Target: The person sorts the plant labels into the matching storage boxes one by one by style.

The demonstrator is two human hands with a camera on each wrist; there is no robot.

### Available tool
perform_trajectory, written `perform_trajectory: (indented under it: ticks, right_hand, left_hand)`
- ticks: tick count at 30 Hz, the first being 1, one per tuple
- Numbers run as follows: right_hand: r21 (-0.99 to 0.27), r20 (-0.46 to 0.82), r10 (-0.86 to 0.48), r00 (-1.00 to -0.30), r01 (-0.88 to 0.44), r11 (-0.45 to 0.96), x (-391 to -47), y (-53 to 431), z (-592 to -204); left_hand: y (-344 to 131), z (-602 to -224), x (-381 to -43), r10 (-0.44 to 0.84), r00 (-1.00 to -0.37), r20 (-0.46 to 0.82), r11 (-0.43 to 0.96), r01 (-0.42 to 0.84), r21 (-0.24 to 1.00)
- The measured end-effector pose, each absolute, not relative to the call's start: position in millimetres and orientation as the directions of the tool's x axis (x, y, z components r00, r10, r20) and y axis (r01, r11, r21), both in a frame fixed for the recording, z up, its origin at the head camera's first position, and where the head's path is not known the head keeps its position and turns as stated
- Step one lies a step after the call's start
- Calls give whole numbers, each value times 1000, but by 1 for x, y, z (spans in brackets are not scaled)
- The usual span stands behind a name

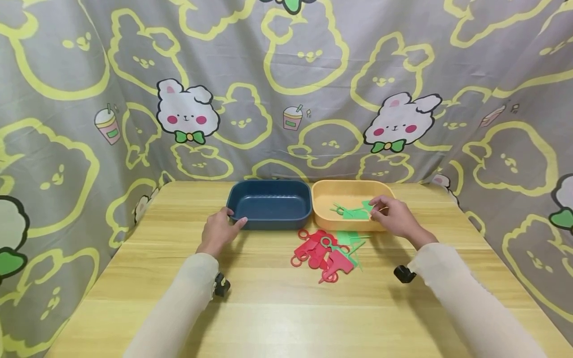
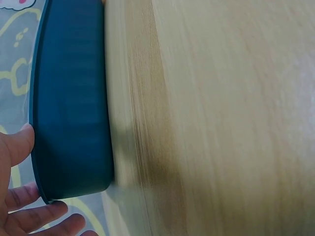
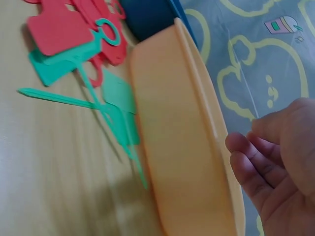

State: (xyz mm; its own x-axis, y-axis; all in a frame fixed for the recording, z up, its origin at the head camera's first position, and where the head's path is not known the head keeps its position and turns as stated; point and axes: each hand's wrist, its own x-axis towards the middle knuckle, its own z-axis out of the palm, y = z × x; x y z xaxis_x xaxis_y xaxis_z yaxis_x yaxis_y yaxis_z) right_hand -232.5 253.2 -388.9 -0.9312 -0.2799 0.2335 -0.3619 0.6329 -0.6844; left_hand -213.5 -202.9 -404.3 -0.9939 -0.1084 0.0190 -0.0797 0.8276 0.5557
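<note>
My left hand rests at the left front corner of the dark blue bin. Its thumb touches the front rim, and the other fingers spread around the end wall in the left wrist view. Over the right part of the yellow bin is my right hand, fingers loosely bent. Nothing shows between its fingertips in the right wrist view. Several flat green plastic tags lie in the yellow bin, one right by these fingertips in the head view. The blue bin's visible floor is bare.
In front of the bins, a pile of flat red plastic tags with rings overlaps several green tags with thin pointed stems. Both bins stand side by side at the back of the wooden table, against a patterned curtain.
</note>
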Motion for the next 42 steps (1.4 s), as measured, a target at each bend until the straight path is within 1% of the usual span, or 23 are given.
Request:
perform_trajectory:
  ticks: [4,10,15,24,31,35,42]
  right_hand:
    - [-665,222,-334,-916,-393,635,-228,247,-396]
    - [-570,185,-430,-884,-453,686,-224,240,-408]
    - [-522,138,-520,-843,-508,685,-219,233,-415]
    - [-456,56,-612,-789,-565,687,-212,223,-426]
    - [-405,74,-680,-730,-645,648,-210,221,-436]
    - [-390,76,-682,-728,-651,651,-209,220,-438]
    - [-421,49,-633,-773,-590,689,-204,221,-433]
  left_hand:
    - [-202,-404,-214,-110,-994,15,827,-83,555]
    - [-202,-404,-213,-111,-994,16,828,-84,554]
    - [-202,-404,-213,-108,-994,22,829,-78,554]
    - [-202,-403,-212,-105,-994,28,827,-72,558]
    - [-202,-404,-212,-101,-995,28,827,-68,558]
    - [-202,-405,-213,-101,-994,31,829,-67,555]
    - [-202,-404,-213,-98,-995,33,831,-64,553]
